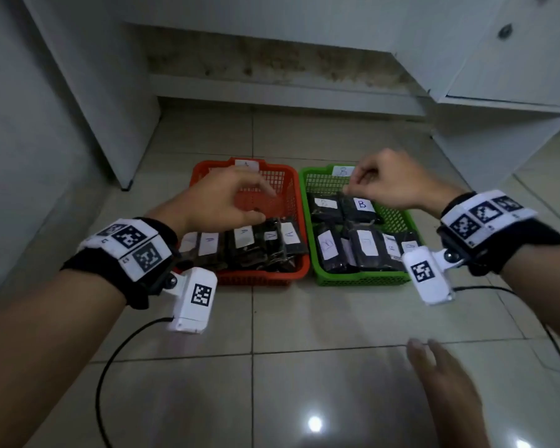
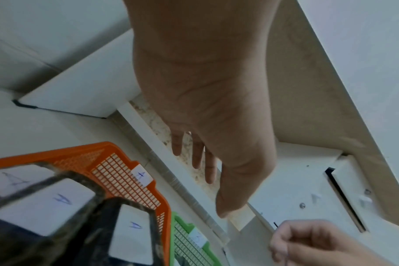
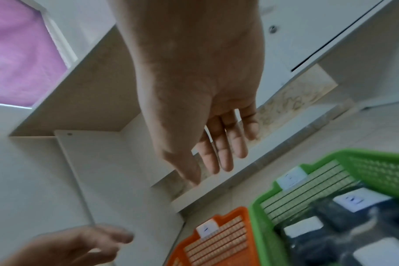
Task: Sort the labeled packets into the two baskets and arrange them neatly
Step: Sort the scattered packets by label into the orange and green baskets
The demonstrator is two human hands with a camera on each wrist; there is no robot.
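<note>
Now our left hand (image 1: 219,198) hovers loose-fingered and empty over the orange basket (image 1: 299,202); our right hand (image 1: 390,181), fingers relaxed, holds nothing above the green basket's (image 1: 398,218) far-edge packets (image 1: 361,208).

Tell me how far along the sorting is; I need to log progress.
Sorting looks done: packets marked A lie in the orange basket, packets marked B in the green basket, and none shows on the floor. In hand: nothing; the left hand and right hand hover empty above the baskets. Left: possibly tidying, since the A packets overlap unevenly.
</note>
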